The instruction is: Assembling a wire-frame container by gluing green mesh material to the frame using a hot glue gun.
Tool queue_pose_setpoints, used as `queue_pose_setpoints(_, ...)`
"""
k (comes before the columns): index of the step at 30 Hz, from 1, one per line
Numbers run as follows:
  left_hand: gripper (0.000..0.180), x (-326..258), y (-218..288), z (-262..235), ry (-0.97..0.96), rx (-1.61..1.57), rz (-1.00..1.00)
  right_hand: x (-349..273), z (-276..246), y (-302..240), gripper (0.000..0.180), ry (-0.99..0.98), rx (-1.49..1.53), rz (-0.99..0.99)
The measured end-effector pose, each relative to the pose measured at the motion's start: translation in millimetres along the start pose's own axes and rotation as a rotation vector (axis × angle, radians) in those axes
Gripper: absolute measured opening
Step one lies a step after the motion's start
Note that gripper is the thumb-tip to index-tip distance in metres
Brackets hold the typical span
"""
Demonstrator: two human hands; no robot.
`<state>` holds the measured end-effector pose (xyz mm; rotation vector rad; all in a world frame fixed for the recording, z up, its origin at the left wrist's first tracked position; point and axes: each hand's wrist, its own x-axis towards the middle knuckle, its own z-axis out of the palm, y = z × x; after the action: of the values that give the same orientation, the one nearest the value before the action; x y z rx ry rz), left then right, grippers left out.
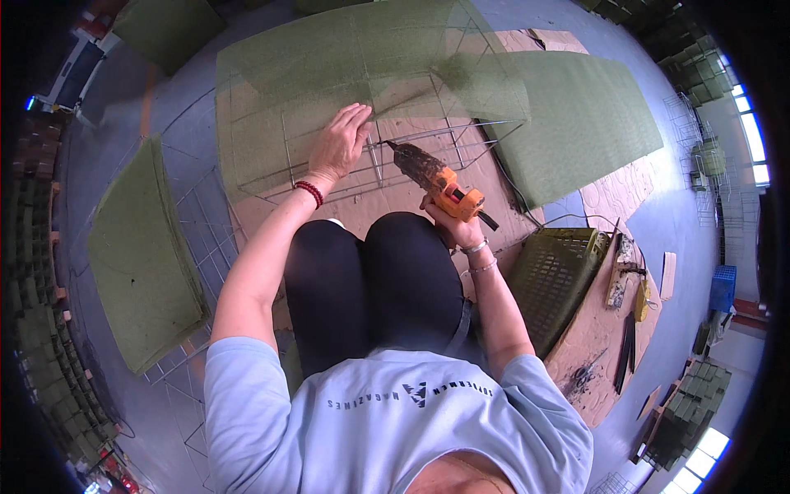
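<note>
My right hand [451, 226] is wrapped round the handle of an orange hot glue gun [449, 191]. Dark residue coats its front part, and a black glue stick pokes out of its back. The nozzle points left, close to the bars of a metal wire frame [379, 156] in front of my knees. Thin green mesh [329, 62] covers much of that frame. My left hand [340, 140] lies stretched out at the mesh near the frame's front bars, its fingers straight and side by side. It holds nothing that I can see.
Cardboard [527, 222] lies under the work. A green mesh sheet [584, 115] spreads to the right, above a green plastic basket [555, 267]. Scissors [583, 375] and black sticks [625, 358] are beside the basket. More green sheets [144, 259] rest on wire frames at the left.
</note>
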<state>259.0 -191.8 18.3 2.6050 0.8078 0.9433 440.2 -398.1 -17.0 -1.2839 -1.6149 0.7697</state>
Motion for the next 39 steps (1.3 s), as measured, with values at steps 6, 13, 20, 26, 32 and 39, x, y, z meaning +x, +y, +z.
queue_pose_setpoints(6,0.035,-1,-1,-1,-0.003,0.047,-0.004,11,1,-27,0.013,-0.011,0.379,0.338)
queue_pose_setpoints(13,0.033,1,0,0,-0.007,0.063,0.004,12,4,-22,0.014,0.059,0.401,0.320)
queue_pose_setpoints(20,0.032,1,2,0,-0.001,0.053,-0.014,5,2,-4,0.011,0.049,0.161,0.121)
queue_pose_setpoints(26,0.032,0,-1,-1,-0.001,0.054,-0.012,-5,2,9,0.048,-0.008,-0.048,0.045)
queue_pose_setpoints(32,0.032,-1,-3,0,0.014,0.060,-0.002,-7,3,9,0.026,0.117,0.349,0.377)
queue_pose_setpoints(39,0.032,0,0,0,0.015,0.059,-0.006,-6,4,5,0.021,0.196,0.403,0.343)
